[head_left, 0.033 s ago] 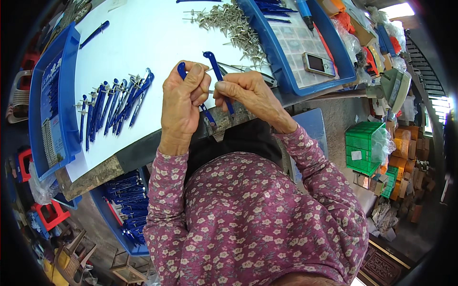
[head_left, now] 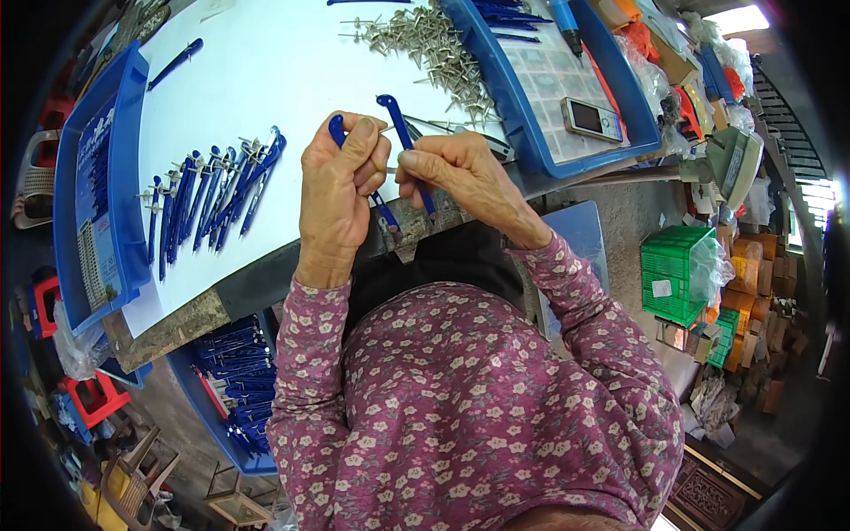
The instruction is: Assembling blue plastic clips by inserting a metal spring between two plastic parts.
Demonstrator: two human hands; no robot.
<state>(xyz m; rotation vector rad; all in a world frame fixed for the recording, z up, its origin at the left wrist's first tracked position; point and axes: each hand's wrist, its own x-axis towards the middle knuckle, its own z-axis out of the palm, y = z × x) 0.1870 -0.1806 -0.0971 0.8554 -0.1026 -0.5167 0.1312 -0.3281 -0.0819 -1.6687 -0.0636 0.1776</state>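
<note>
Above the table's near edge, my left hand (head_left: 341, 190) is closed around a slim blue strip (head_left: 336, 131) with a rounded end; its middle is hidden by the fingers. Close beside it, my right hand (head_left: 469, 177) pinches a second blue strip (head_left: 396, 119), which has a hooked top and stands almost upright. A thin metal pin (head_left: 387, 130) spans the gap between my left fingertips and that second strip. On the white tabletop to the left lies a row of similar blue strips (head_left: 212, 190), several with metal pins through their ends. Loose metal pins (head_left: 434, 49) are heaped beyond my hands.
A blue tray (head_left: 133, 257) stands at the left table edge. Another blue tray (head_left: 540, 159) at the right holds a mobile phone (head_left: 591, 119) and blue strips. Below the table, a blue bin (head_left: 204, 416) is full of blue strips. A green crate (head_left: 677, 274) stands at right.
</note>
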